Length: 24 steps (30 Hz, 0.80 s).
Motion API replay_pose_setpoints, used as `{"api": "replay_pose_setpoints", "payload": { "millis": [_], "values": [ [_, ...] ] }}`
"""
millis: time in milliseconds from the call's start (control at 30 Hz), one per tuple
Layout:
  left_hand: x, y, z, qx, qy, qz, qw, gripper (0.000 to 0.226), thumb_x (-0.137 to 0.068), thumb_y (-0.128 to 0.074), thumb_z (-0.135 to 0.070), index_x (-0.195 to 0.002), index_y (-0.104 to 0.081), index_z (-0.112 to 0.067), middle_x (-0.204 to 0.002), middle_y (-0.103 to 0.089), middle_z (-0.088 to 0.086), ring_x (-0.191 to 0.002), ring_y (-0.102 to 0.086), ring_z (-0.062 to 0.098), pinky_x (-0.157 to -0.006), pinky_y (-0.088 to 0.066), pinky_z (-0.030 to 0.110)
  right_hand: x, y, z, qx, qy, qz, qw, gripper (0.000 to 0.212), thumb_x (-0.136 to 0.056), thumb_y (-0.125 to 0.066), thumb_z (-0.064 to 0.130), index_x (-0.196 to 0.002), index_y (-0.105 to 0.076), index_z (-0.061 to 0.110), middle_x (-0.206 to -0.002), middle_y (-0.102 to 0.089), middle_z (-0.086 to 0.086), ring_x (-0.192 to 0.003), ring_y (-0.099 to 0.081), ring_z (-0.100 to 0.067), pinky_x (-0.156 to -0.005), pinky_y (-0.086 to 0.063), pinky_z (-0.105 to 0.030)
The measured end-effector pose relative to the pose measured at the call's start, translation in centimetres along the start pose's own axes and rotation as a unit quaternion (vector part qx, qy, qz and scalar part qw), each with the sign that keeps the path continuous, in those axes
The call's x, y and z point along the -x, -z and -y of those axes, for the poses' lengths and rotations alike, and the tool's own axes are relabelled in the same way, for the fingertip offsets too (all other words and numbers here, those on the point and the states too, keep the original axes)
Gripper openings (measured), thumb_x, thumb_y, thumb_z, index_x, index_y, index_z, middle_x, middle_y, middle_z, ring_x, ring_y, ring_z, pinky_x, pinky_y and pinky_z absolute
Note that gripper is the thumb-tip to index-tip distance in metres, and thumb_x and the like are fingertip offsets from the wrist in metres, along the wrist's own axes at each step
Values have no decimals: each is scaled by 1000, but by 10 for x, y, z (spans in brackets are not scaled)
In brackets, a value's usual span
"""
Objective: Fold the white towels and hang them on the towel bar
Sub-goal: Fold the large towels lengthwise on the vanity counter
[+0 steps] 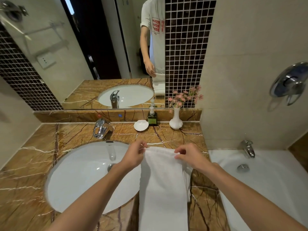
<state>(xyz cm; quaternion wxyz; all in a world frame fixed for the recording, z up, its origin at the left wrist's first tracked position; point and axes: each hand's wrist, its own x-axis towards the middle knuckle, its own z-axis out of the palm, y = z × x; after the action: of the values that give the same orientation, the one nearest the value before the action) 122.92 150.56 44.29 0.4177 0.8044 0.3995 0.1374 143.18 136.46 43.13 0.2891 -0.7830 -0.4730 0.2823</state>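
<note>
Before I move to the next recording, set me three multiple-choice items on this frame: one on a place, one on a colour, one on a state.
1. Where does the white towel lie?
A) on the countertop between sink and bathtub
B) on a chair
C) on the floor

2. The flowers in the vase are:
A) yellow
B) pink
C) blue

3. The left hand and right hand:
A) rest flat on the towel
B) hang idle
C) pinch the towel's far edge

Key:
1 A, the towel lies on the marble between the two.
2 B, the blooms above the vase are pink.
3 C, each hand's fingers close on a far corner.
</note>
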Motion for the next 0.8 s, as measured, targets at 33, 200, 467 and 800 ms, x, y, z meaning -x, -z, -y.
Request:
{"api": "replay_pose_setpoints", "payload": {
  "millis": [33, 200, 467, 800],
  "values": [
    [1, 0, 1, -11, -2, 13, 1000, 25, -93, -44, 5, -98, -55, -17, -102, -58, 0, -94, -56, 9, -61, -43, 10, 1, 0, 2, -1, 5, 0, 1000, 20, -81, -75, 24, -100, -74, 19, -87, -66, 15, -84, -60, 2, -80, -50, -17],
    [7, 3, 7, -50, -43, 26, 997, 4, -90, -61, -14, -92, -58, -16, -85, -61, 0, -76, -55, 14, -60, -42, 19, 5, 1, 9, -2, 31, -8, 999, 13, -84, -72, 32, -87, -76, 21, -79, -69, 11, -82, -61, -6, -85, -48, -30],
    [16, 3, 3, 32, -54, -42, 997, 13, -89, -64, -13, -78, -66, -18, -84, -67, 1, -83, -62, 20, -71, -55, 35, 8, 1, 7, 16, 27, -6, 999, 28, -87, -67, 33, -74, -67, 9, -62, -56, 2, -56, -48, -7, -73, -34, -18],
    [14, 10, 3, -3, -14, -46, 999, 14, -92, -57, -8, -80, -57, -16, -82, -64, 8, -81, -60, 29, -74, -53, 42, 9, 13, 6, 49, 11, -1, 999, 11, -82, -75, 29, -79, -71, 19, -77, -67, 4, -71, -58, -8, -60, -39, -15]
  ]
}}
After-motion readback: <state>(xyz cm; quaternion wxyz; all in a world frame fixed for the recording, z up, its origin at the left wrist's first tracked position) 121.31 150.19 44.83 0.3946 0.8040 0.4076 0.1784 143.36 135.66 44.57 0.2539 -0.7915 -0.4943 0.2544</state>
